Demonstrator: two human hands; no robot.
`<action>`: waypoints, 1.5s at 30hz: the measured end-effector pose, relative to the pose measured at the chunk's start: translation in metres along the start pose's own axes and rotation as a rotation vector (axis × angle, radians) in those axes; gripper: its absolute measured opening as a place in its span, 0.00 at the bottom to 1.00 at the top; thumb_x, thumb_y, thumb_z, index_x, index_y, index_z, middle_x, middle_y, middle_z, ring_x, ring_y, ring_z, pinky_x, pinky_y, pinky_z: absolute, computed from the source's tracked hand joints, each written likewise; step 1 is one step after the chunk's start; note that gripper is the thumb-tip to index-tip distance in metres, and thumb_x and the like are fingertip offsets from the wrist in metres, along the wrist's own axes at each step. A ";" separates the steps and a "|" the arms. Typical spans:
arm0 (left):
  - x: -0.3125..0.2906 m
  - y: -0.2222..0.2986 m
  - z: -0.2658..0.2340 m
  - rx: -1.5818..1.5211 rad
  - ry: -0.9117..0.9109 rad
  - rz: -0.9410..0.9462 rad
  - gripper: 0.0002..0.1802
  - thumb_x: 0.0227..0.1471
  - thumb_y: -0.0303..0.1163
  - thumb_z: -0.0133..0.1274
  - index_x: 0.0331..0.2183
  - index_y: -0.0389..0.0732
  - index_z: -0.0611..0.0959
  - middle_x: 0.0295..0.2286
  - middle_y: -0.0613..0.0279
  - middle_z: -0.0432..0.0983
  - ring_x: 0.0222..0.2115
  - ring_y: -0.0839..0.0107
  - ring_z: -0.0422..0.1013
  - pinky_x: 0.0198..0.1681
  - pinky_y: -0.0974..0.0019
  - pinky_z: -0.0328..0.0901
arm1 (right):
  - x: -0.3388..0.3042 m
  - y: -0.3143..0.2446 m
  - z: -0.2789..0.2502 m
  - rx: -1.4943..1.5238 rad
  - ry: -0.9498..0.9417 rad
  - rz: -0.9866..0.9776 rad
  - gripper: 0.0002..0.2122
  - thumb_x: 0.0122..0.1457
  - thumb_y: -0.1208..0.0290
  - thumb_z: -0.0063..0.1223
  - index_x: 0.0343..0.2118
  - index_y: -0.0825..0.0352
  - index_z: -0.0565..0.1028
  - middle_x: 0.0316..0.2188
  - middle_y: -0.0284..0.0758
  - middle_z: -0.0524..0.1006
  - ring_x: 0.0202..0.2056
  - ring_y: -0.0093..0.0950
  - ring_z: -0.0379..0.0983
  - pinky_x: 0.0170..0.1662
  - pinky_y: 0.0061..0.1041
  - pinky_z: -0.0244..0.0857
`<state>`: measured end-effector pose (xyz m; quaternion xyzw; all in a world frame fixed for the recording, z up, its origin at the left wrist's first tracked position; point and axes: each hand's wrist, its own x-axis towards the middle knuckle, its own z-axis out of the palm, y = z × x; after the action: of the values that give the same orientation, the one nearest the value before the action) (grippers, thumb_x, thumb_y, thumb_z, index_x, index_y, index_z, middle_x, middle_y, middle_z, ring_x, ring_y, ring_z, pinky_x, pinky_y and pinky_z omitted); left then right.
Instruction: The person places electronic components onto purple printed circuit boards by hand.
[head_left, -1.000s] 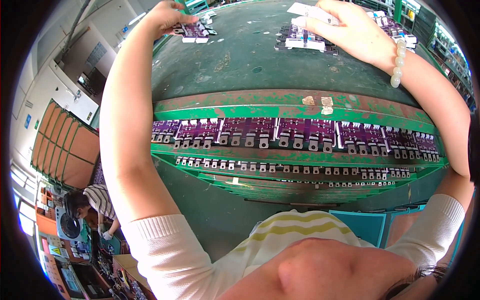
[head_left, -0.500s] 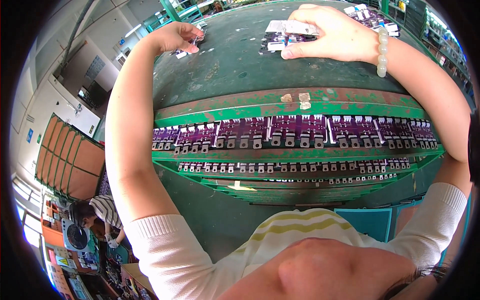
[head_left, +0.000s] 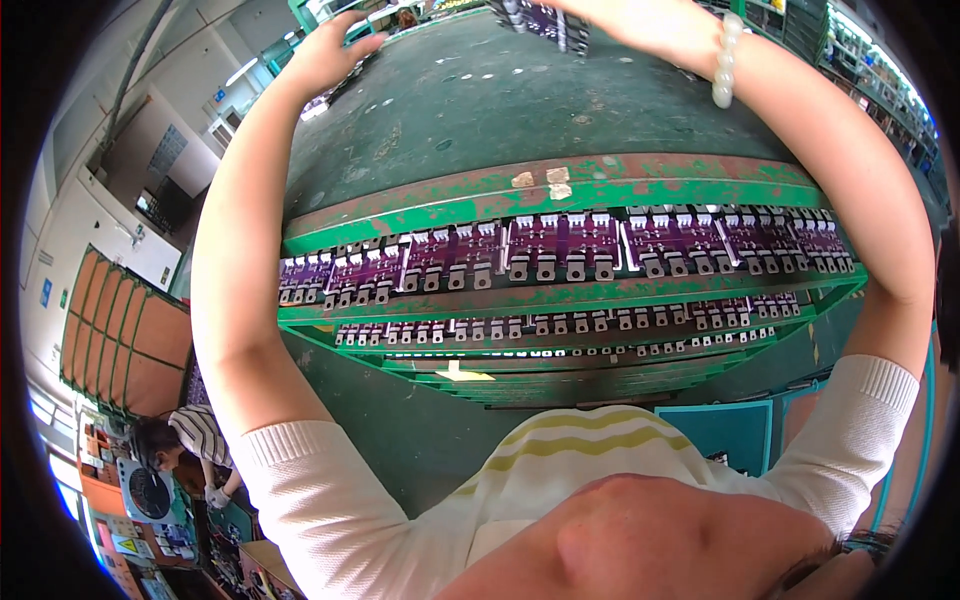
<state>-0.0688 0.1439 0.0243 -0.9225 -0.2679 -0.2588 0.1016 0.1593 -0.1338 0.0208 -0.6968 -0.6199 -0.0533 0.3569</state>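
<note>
While two hands (head_left: 335,55) reach out, one purple board (head_left: 545,18) shows.

R hand (head_left: 660,25) fingers cut off by top edge, grip unclear, purple boards (head_left: 545,18) partly cropped

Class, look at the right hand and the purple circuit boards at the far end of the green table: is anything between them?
Nothing visible. The right hand lies directly on the purple circuit boards at the far end of the green table, in contact with them.
</note>
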 end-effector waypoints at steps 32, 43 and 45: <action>0.007 0.154 -0.016 -1.159 -0.325 0.043 0.16 0.58 0.26 0.62 0.48 0.36 0.82 0.35 0.64 0.85 0.31 0.78 0.79 0.36 0.73 0.73 | -0.007 0.042 -0.061 0.378 -0.378 -0.019 0.11 0.66 0.70 0.54 0.30 0.69 0.81 0.20 0.27 0.76 0.16 0.13 0.59 0.19 0.16 0.51; -0.022 0.169 -0.022 -1.175 -0.213 0.151 0.12 0.55 0.22 0.63 0.43 0.35 0.85 0.33 0.64 0.84 0.31 0.80 0.78 0.36 0.74 0.73 | -0.035 0.024 -0.046 0.399 0.021 -0.169 0.12 0.67 0.67 0.55 0.44 0.72 0.77 0.17 0.26 0.72 0.19 0.16 0.65 0.24 0.20 0.61; -0.024 0.173 -0.022 -1.164 -0.201 0.178 0.13 0.54 0.20 0.65 0.43 0.35 0.85 0.33 0.64 0.84 0.31 0.81 0.78 0.36 0.75 0.73 | -0.043 0.020 -0.041 0.367 -0.051 -0.162 0.11 0.67 0.67 0.55 0.43 0.72 0.77 0.18 0.27 0.73 0.20 0.16 0.65 0.25 0.20 0.61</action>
<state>-0.0011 -0.0188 0.0219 -0.8653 -0.0119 -0.2650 -0.4253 0.1825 -0.1919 0.0206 -0.5690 -0.6821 0.0495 0.4566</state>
